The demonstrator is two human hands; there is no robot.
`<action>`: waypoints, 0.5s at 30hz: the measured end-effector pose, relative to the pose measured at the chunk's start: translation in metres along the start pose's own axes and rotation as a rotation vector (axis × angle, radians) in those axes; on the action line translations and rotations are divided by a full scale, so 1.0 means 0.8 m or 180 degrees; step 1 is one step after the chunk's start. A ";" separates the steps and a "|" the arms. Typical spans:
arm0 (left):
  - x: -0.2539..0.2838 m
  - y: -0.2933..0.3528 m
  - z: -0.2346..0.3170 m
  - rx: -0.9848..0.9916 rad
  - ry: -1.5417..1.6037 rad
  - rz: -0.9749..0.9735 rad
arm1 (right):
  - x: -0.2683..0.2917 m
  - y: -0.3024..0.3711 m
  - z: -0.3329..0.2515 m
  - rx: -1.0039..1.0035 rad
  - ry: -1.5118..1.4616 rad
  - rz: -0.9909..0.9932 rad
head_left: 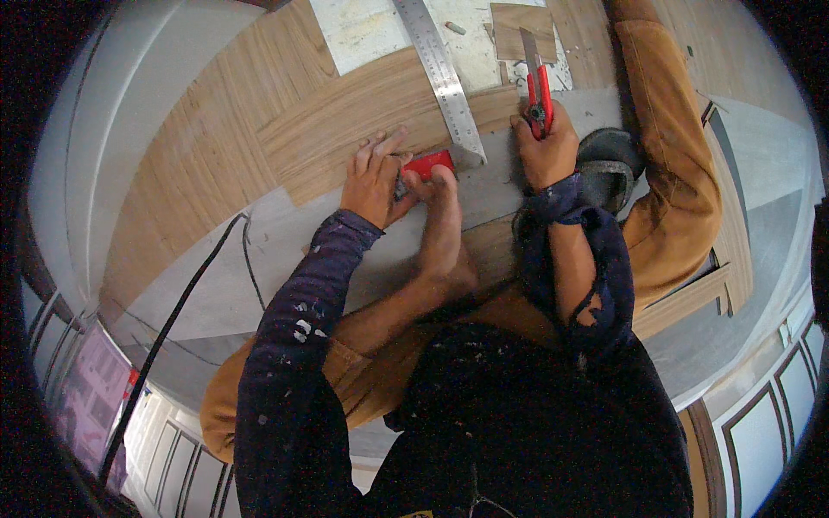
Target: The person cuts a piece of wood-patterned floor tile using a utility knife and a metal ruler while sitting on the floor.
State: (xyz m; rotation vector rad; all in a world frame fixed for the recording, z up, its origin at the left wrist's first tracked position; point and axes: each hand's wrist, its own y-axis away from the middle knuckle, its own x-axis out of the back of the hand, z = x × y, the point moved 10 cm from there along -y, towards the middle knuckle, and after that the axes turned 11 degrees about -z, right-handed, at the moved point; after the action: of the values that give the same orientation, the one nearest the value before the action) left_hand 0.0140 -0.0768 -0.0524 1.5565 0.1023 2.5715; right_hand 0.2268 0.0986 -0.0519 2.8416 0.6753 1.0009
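Note:
My right hand [544,151] is closed round a red utility knife [541,104], its long blade extended and pointing away from me. My left hand [373,177] lies over the near edge of a wood-grain plank [345,116], some fingers on the plank. It grips beside the red handle [429,164] of what looks like a metal square. The square's steel ruler blade [439,73] runs away from that handle across the plank. My bare foot [442,203] comes up against the red handle. Part of my left hand's grip is hidden.
A small square wood-grain piece [521,26] lies beyond the knife on a white board [367,30]. A dark sandal [609,168] sits right of my right hand. A black cable [194,293] curves up at left. Wood-coloured frame pieces [691,298] lie at right.

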 end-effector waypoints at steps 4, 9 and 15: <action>0.000 -0.002 0.004 0.0030 -0.0041 -0.0042 | 0.001 0.000 0.003 0.0054 -0.0029 0.0049; 0.003 -0.003 0.005 0.0013 -0.0046 0.0040 | 0.001 0.001 0.001 -0.0104 -0.0192 -0.0042; 0.009 -0.006 0.008 0.0077 -0.0061 -0.0111 | -0.003 -0.005 -0.003 -0.0024 -0.0015 -0.0176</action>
State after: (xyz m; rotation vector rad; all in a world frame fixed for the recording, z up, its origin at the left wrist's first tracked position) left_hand 0.0168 -0.0714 -0.0440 1.5728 0.1575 2.5376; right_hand 0.2219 0.1011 -0.0524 2.8015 0.7436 0.9862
